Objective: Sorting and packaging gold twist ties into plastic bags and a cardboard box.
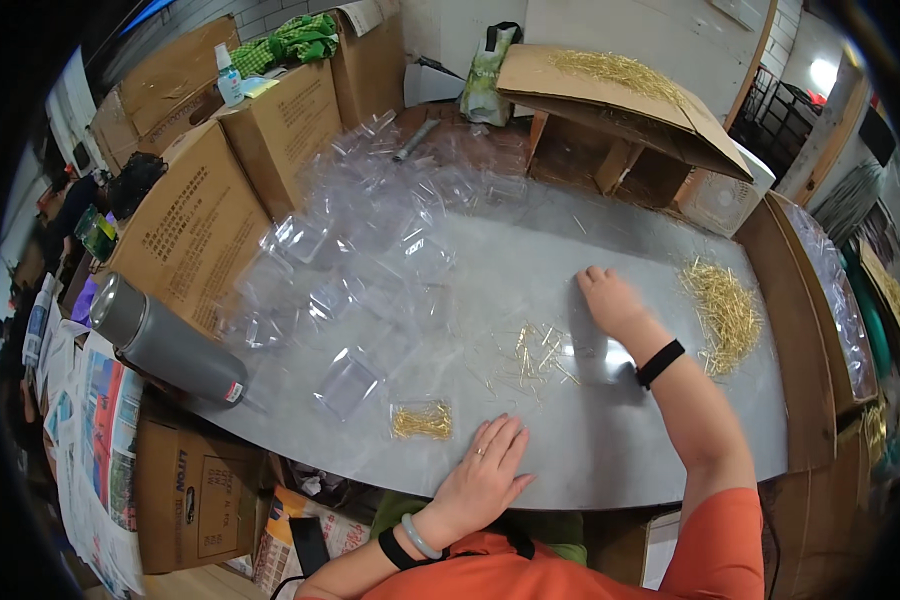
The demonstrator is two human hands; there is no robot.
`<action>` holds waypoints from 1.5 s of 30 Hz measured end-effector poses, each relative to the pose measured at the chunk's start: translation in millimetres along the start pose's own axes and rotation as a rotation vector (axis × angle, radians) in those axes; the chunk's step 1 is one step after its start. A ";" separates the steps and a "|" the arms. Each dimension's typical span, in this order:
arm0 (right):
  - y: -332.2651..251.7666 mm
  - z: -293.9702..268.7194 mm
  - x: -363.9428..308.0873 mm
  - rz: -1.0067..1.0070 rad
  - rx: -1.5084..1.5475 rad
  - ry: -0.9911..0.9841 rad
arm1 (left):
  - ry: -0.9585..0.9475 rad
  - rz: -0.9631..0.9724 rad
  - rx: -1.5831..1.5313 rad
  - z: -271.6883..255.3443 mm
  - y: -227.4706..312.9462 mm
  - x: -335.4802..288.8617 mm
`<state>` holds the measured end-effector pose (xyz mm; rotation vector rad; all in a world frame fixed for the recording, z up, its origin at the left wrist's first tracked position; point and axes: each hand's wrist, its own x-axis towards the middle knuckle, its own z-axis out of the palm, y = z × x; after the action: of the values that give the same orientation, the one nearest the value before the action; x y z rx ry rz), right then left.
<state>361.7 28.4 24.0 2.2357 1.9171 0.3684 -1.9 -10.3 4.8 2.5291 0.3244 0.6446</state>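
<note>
My left hand lies palm down at the table's front edge, fingers stretched out. Just left of its fingertips sits a small clear plastic box holding a bundle of thin gold-coloured pins. Farther out, my right hand rests on the table with its fingers curled down and bunched; whatever they may hold is hidden beneath them. Between the hands lies a loose scatter of gold pins. A larger heap of gold pins is to the right of my right forearm.
Many clear plastic boxes are piled across the table's left and far side. A grey flask stands at the left edge. Cardboard boxes wall the left side, and a cardboard shelf topped with pins stands at the back. Cardboard borders the right.
</note>
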 end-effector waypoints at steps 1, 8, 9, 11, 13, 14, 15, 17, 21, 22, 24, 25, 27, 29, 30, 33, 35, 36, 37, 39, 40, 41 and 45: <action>-19.3 -4.2 1.0 -0.044 -0.043 -0.012 | -0.002 -0.006 -0.019 0.5 -3.9 -1.3; -112.3 -53.1 -90.4 -0.353 -0.014 0.103 | 0.030 -0.071 0.016 -1.7 -3.7 -6.3; -116.5 -58.3 -100.7 -0.374 0.003 0.112 | 0.028 -0.068 0.020 -0.5 -4.8 -5.7; -102.2 -60.0 -114.5 -0.314 0.259 0.039 | 0.011 -0.064 0.013 2.7 -7.1 -5.8; -77.5 -71.1 -125.6 -0.229 0.430 -0.069 | -0.003 -0.068 -0.003 2.3 -11.1 -7.3; -61.8 -85.4 -131.4 -0.171 0.469 -0.145 | 0.000 -0.086 0.013 1.3 -12.5 -7.3; -53.2 -93.5 -136.1 -0.109 0.506 -0.217 | 0.002 -0.100 0.029 -0.3 -12.8 -6.5; -50.9 -93.8 -136.7 -0.090 0.630 -0.295 | -0.016 -0.132 0.088 -2.7 -11.9 -3.4; -65.1 -81.4 -133.8 -0.153 0.746 -0.307 | -0.073 -0.167 0.155 -4.2 -8.7 4.4; -73.6 -79.9 -131.5 -0.201 0.750 -0.267 | -0.080 -0.170 0.154 -4.0 -8.3 5.8; -95.8 -79.8 -124.5 -0.302 0.753 -0.182 | -0.070 -0.162 0.137 -0.8 -6.6 7.3; -107.1 -81.1 -120.0 -0.306 0.737 -0.159 | -0.057 -0.157 0.130 -0.1 -6.6 9.5; -114.5 -93.1 -99.3 -0.323 0.706 -0.218 | -0.041 -0.162 0.161 2.2 -6.1 8.8; -113.8 -89.1 -64.0 -0.325 0.680 -0.102 | -0.049 -0.168 0.200 1.2 -5.3 8.1; -112.7 -86.6 -40.2 -0.254 0.680 -0.077 | -0.067 -0.161 0.217 0.0 -3.3 9.8; -124.5 -74.0 25.7 -0.147 0.752 0.006 | -0.075 -0.138 0.262 -4.6 -3.4 11.4; -146.2 -64.1 50.5 -0.116 0.723 0.023 | -0.074 -0.112 0.270 -3.6 -3.2 10.7; -154.0 -58.5 59.7 -0.101 0.710 0.029 | -0.077 -0.099 0.273 -3.1 -3.7 10.0; -159.7 -52.2 64.9 -0.105 0.712 0.041 | -0.082 -0.089 0.273 -2.3 -4.5 8.1; -165.5 -40.1 71.8 -0.103 0.715 0.067 | -0.078 -0.053 0.252 -1.2 -7.8 7.2; -162.6 -34.9 72.1 -0.168 0.752 0.038 | -0.077 -0.036 0.235 0.2 -8.0 5.8; -153.4 -30.4 70.8 -0.229 0.789 0.009 | -0.081 -0.016 0.232 0.5 -8.2 4.9; -125.3 -46.3 38.4 -0.592 0.703 -0.016 | -0.084 0.043 0.215 -2.5 -11.1 1.1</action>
<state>235.0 84.6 34.8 1.7889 2.8701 -0.4759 -3.3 0.4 1.2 2.7661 0.3251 0.5425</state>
